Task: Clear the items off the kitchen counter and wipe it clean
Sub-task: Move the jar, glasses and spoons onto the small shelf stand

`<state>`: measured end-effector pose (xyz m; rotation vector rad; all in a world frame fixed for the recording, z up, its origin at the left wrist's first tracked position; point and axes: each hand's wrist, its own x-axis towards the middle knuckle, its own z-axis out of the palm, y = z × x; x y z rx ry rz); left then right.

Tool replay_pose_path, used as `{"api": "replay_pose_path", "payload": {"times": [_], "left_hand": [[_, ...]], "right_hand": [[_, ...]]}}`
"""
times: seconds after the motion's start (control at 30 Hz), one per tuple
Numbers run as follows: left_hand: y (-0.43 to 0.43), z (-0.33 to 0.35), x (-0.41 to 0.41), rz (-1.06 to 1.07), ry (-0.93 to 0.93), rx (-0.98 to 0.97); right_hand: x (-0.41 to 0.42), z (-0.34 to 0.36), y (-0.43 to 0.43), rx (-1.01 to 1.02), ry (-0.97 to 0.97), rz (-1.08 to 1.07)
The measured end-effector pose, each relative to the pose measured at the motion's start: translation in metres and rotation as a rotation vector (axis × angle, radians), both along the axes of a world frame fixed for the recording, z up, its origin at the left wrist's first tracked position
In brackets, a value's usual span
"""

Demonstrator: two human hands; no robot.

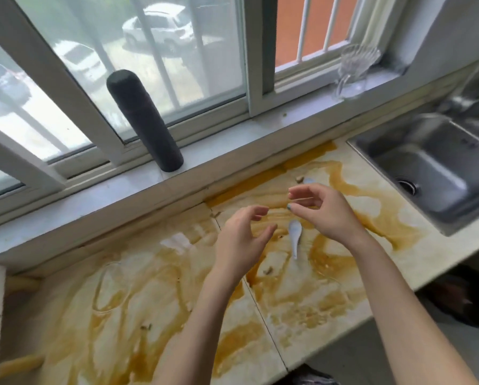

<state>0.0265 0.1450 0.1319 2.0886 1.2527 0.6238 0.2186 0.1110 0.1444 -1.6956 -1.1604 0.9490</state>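
I record the spoon lying in wet brown sauce on the table between the left hand, fingers slack and empty, and the right hand, fingers curled, whether pinching anything I cannot tell; risk: the slick spoon slips when lifted and spreads the mess.
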Motion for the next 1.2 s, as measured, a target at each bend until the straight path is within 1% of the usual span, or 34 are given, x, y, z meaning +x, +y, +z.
{"api": "replay_pose_path", "payload": {"times": [0.2,0.27,0.33,0.4,0.53,0.6,0.7,1.0,1.2], "left_hand": [[0.009,-0.027,0.045,0.051,-0.010,-0.115],[0.011,-0.042,0.057,0.096,0.021,-0.160],[0.012,-0.058,0.066,0.115,0.132,-0.199],[0.012,-0.073,0.074,0.093,0.314,-0.248],[0.013,-0.096,0.091,0.020,0.622,-0.324],[0.014,-0.104,0.098,0.002,0.706,-0.332],[0.015,-0.115,0.104,-0.007,0.782,-0.329],[0.013,-0.133,0.110,-0.024,0.846,-0.374],[0.012,-0.137,0.109,-0.013,0.788,-0.398]], "right_hand": [[0.049,-0.025,0.013,-0.036,0.035,-0.078],[0.064,-0.041,0.019,-0.069,0.023,-0.124],[0.080,-0.060,0.025,-0.108,-0.004,-0.194],[0.095,-0.081,0.033,-0.179,-0.038,-0.257],[0.119,-0.116,0.048,-0.349,-0.157,-0.294],[0.123,-0.126,0.054,-0.410,-0.249,-0.267],[0.126,-0.137,0.061,-0.460,-0.356,-0.227],[0.127,-0.153,0.071,-0.529,-0.399,-0.228],[0.124,-0.155,0.074,-0.564,-0.428,-0.221]]}}
